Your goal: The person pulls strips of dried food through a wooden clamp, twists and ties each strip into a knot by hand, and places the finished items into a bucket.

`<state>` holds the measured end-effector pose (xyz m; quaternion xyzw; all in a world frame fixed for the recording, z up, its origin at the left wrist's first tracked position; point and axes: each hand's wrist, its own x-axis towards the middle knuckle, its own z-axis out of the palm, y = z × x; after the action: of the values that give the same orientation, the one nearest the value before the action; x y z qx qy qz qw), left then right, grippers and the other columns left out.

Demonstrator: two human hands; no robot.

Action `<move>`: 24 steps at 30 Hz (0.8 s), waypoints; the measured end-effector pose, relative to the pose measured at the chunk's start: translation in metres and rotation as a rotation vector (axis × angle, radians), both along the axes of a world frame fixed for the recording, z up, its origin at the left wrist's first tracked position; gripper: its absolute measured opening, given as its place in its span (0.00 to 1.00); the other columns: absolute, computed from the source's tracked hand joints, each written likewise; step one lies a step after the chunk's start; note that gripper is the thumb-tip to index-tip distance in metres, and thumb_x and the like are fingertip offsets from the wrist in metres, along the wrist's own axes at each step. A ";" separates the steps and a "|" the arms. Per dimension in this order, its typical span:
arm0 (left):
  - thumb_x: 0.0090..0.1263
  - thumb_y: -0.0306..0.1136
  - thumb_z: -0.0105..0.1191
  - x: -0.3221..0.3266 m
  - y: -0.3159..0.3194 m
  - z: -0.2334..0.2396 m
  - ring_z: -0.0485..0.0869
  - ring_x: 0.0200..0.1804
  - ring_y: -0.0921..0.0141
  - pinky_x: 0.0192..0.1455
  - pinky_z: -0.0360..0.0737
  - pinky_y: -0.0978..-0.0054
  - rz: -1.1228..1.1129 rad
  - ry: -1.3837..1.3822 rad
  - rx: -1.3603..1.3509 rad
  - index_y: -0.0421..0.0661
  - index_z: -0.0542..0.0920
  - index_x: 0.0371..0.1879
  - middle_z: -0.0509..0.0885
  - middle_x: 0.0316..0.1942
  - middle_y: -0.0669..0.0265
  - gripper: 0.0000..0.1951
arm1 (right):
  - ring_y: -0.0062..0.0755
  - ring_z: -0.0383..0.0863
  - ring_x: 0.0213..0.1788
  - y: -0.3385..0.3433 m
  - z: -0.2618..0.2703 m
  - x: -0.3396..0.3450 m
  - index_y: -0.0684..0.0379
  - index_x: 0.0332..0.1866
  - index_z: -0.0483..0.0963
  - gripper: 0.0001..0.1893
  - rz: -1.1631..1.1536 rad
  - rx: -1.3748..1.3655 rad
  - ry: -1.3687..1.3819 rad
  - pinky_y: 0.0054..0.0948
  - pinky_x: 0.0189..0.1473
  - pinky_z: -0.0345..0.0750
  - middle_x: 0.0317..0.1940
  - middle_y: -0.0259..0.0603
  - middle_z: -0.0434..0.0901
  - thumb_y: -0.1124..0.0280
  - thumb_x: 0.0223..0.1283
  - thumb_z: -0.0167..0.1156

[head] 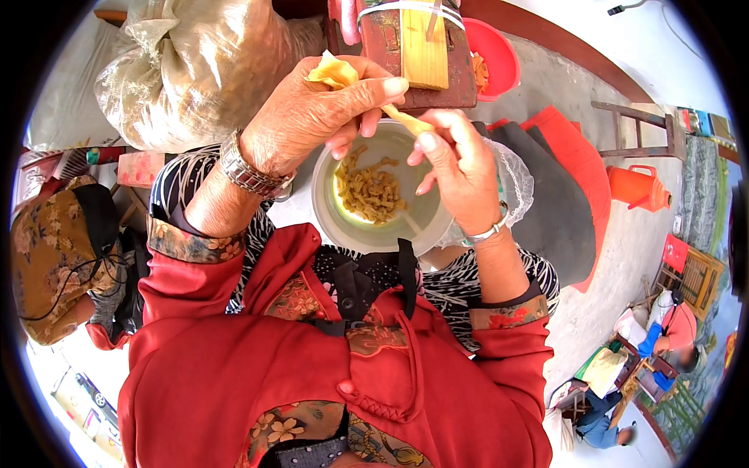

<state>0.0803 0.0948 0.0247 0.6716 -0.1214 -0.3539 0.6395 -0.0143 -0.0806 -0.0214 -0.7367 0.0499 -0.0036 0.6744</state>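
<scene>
Between my two hands stretches a thin yellowish strip (404, 119), which looks soft and twisted. Its wide, leaf-like end (333, 71) sticks up out of my left hand (327, 105), pinched by thumb and fingers. My right hand (453, 158) grips the narrow end between thumb and forefinger. Directly below both hands a pale plastic bowl (322, 205) sits at my lap. Several small yellow-brown knotted pieces (371, 187) lie in it, gathered toward its left side. What the strip is made of I cannot tell.
Ahead stands a worn red wooden bench (380, 64) with a yellow wood block (424, 52) strapped on top. A red basin (497, 64) holds orange-brown pieces. Bulging sacks (199, 70) stand at left. To the right are an orange jug (638, 187), a wooden stool (638, 131) and seated people (603, 421).
</scene>
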 end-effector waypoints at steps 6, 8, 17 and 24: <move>0.67 0.35 0.55 0.009 0.008 0.001 0.63 0.16 0.85 0.15 0.59 0.87 0.097 0.084 -0.210 0.42 0.79 0.36 0.72 0.19 0.75 0.08 | 0.27 0.72 0.21 -0.002 0.016 0.007 0.65 0.30 0.71 0.14 0.148 -0.303 -0.217 0.25 0.24 0.68 0.19 0.38 0.71 0.65 0.68 0.51; 0.67 0.32 0.55 0.017 0.014 0.007 0.61 0.17 0.85 0.16 0.57 0.87 0.188 0.124 -0.269 0.42 0.78 0.36 0.69 0.18 0.77 0.06 | 0.27 0.71 0.20 -0.008 0.022 0.012 0.65 0.28 0.70 0.15 0.140 -0.367 -0.324 0.24 0.24 0.68 0.19 0.37 0.71 0.65 0.68 0.50; 0.68 0.31 0.55 0.060 -0.033 0.021 0.71 0.20 0.81 0.20 0.68 0.84 0.283 -0.067 -0.384 0.42 0.76 0.35 0.75 0.22 0.72 0.06 | 0.41 0.67 0.18 -0.047 0.042 0.077 0.62 0.26 0.68 0.14 -0.164 -0.608 -0.509 0.33 0.23 0.66 0.15 0.45 0.67 0.66 0.65 0.54; 0.62 0.29 0.55 0.083 -0.056 -0.026 0.76 0.19 0.69 0.23 0.73 0.69 0.398 -0.904 0.223 0.39 0.76 0.21 0.77 0.15 0.66 0.09 | 0.51 0.74 0.23 -0.064 0.011 0.095 0.60 0.26 0.70 0.14 -0.207 -1.004 -0.398 0.40 0.26 0.69 0.17 0.47 0.74 0.62 0.64 0.54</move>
<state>0.1633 0.0384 -0.0017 0.8319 -0.2175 0.0902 0.5026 0.0809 -0.1442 -0.0100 -0.9443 -0.0144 -0.2325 0.2325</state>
